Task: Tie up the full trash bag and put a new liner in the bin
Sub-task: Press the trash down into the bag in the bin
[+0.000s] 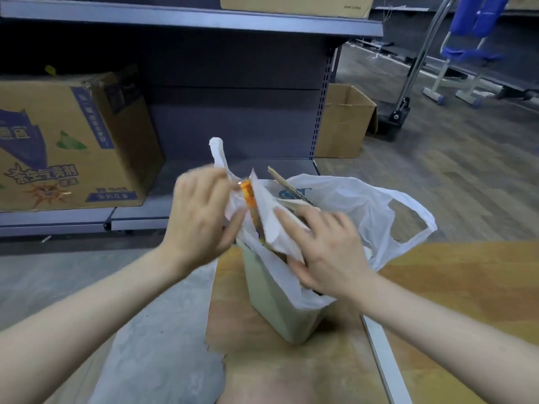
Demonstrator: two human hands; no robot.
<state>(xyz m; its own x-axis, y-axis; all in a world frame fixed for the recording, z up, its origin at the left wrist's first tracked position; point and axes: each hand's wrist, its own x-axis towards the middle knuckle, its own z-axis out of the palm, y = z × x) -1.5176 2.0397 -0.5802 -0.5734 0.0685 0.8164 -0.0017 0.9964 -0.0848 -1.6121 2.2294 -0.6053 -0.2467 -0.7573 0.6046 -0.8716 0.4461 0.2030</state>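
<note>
Bin on wooden floor beside shelving

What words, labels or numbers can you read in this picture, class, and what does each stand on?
Large cardboard box: blue Chinese lettering, too blurred to quote.
Top cardboard box: small dark print, too small to read.
Trash bag: blue mark, partly hidden, unreadable.
Orange wrapper: no legible text.
</note>
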